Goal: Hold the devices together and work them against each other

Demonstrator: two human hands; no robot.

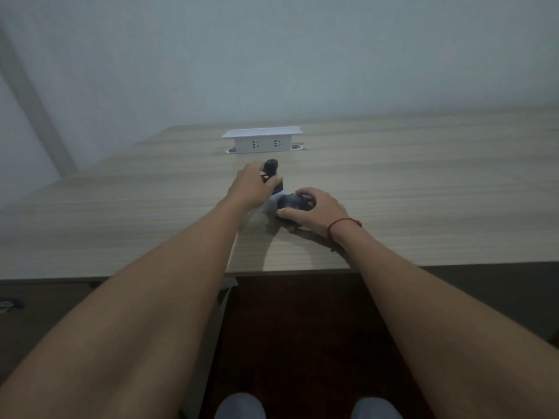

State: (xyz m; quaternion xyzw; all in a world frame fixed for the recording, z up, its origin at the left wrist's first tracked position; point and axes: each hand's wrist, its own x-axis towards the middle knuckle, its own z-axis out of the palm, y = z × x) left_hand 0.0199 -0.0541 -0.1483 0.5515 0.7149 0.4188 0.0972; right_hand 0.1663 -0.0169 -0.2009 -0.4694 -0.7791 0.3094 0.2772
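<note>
My left hand (252,187) grips a small black object (271,167) whose rounded top sticks up above my fingers. My right hand (317,211), with a red string round the wrist, curls over a second dark object (290,204) lying on the wooden table (423,192); thumb and fingers hold its sides. A pale grey piece (273,204) shows between the two hands. The two dark objects sit close together, and the dim, blurred view hides whether they touch.
A white pop-up socket box (262,140) with two outlets stands raised from the table behind my hands. A plain wall rises at the back. The table's near edge runs across the middle, with dark floor and my knees (305,408) below.
</note>
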